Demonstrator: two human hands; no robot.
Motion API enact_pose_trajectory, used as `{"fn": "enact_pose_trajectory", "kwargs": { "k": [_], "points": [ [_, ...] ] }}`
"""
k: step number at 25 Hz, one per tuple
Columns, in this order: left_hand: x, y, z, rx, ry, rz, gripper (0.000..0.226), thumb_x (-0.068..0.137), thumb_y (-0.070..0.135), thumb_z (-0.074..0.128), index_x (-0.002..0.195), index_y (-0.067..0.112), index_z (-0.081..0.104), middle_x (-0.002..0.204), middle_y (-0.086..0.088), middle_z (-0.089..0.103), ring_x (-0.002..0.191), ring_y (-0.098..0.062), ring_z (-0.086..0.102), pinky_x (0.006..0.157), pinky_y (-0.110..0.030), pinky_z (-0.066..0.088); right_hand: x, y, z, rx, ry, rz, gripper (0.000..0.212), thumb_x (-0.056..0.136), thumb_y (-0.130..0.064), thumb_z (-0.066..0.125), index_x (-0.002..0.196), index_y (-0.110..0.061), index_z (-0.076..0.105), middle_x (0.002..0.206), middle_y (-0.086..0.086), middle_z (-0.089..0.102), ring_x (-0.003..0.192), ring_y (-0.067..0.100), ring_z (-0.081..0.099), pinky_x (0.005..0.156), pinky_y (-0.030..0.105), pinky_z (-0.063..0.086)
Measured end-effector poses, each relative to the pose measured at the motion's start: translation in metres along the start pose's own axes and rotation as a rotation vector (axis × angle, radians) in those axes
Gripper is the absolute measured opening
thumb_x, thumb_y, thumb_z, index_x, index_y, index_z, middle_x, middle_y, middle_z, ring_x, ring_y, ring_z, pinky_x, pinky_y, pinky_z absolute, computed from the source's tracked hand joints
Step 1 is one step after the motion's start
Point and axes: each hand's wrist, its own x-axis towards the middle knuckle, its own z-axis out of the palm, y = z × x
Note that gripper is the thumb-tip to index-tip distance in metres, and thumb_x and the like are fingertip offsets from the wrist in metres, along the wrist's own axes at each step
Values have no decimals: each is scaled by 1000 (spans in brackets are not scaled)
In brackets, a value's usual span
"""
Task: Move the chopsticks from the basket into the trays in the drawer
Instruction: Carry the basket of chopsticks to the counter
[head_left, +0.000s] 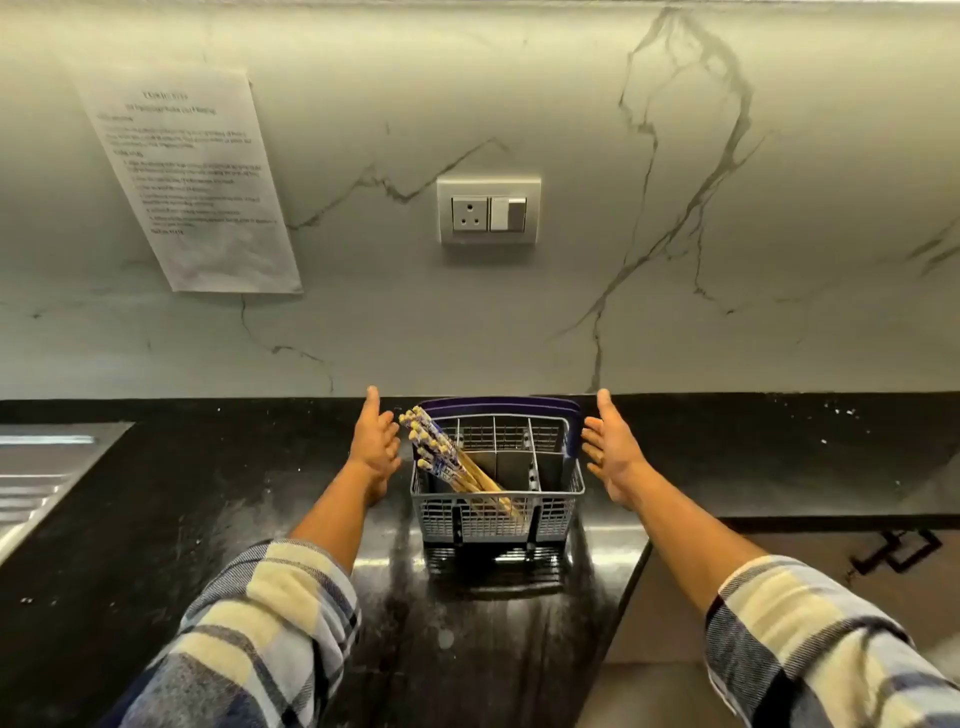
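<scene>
A glossy black counter (498, 623) runs beneath a veined marble wall with a socket plate (489, 209) at twelve o'clock. The grey basket (497, 514) stands mid-counter, chopsticks (452, 460) leaning in its left compartment. The left hand (375, 444) at nine o'clock and right hand (612, 449) at three flank it, fingers spread, holding nothing.

Both arms reach straight forward, plaid sleeves pushed up to the forearms. The left hand (375, 446) and right hand (613, 452) are spread wide with palms facing inward toward each other, thumbs up, fingers loosely extended, gripping nothing.
</scene>
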Motion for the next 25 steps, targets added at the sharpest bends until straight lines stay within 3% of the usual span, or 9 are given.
{"fn": "enact_pose_trajectory", "kwargs": {
  "k": [2, 3, 4, 6, 9, 14, 21, 25],
  "points": [
    [12, -18, 2, -92, -15, -19, 86, 92, 72, 28, 147, 6, 40, 154, -18, 39, 144, -34, 33, 122, -48, 19, 9, 10, 5, 124, 0, 48, 90, 87, -77, 34, 146, -11, 41, 147, 12, 49, 133, 29, 47, 113, 47, 34],
    [15, -29, 2, -114, -13, -31, 82, 93, 70, 30, 140, 7, 51, 147, -20, 49, 137, -35, 44, 118, -49, 28, 12, 17, 6, 161, -7, 62, 86, 87, -77, 35, 142, -11, 48, 140, 12, 57, 125, 28, 55, 105, 45, 43],
    [16, -38, 2, -126, -4, -44, 75, 94, 69, 31, 128, 10, 62, 135, -20, 60, 124, -35, 58, 108, -50, 43, 13, 23, 8, 198, -18, 77, 82, 88, -75, 36, 136, -12, 55, 132, 12, 63, 117, 27, 61, 97, 43, 48],
    [20, -52, 5, -139, -33, -85, 64, 96, 64, 32, 102, 16, 74, 106, -16, 75, 93, -30, 74, 76, -41, 60, 18, 35, 12, 265, -56, 110, 75, 89, -73, 38, 129, -14, 62, 124, 14, 69, 113, 31, 65, 97, 45, 50],
    [24, -67, 6, -123, -44, -61, 54, 102, 50, 31, 98, 14, 71, 87, -11, 79, 76, -24, 77, 55, -31, 60, 17, 46, 18, 315, -111, 114, 72, 89, -73, 40, 121, -15, 69, 118, 15, 71, 108, 33, 68, 94, 47, 52],
    [21, -72, 5, -130, -79, -45, 53, 103, 49, 31, 100, 12, 70, 86, -11, 79, 75, -24, 77, 54, -31, 60, 11, 51, 20, 343, -100, 107, 70, 87, -73, 45, 114, -14, 73, 117, 18, 71, 109, 36, 67, 95, 50, 53],
    [-9, -70, 16, -125, -94, -1, 53, 103, 51, 30, 101, 14, 68, 86, -8, 79, 76, -23, 77, 55, -31, 60, -17, 41, 4, 356, -160, 65, 71, 84, -77, 42, 109, -20, 76, 115, 14, 73, 105, 31, 71, 88, 45, 55],
    [-42, -75, 25, -82, -84, 10, 55, 101, 52, 31, 100, 15, 71, 91, -9, 79, 80, -24, 77, 59, -33, 61, -46, 44, -8, 345, -158, 24, 71, 87, -76, 38, 114, -21, 73, 119, 13, 72, 113, 33, 66, 98, 51, 49]
  ]
}}
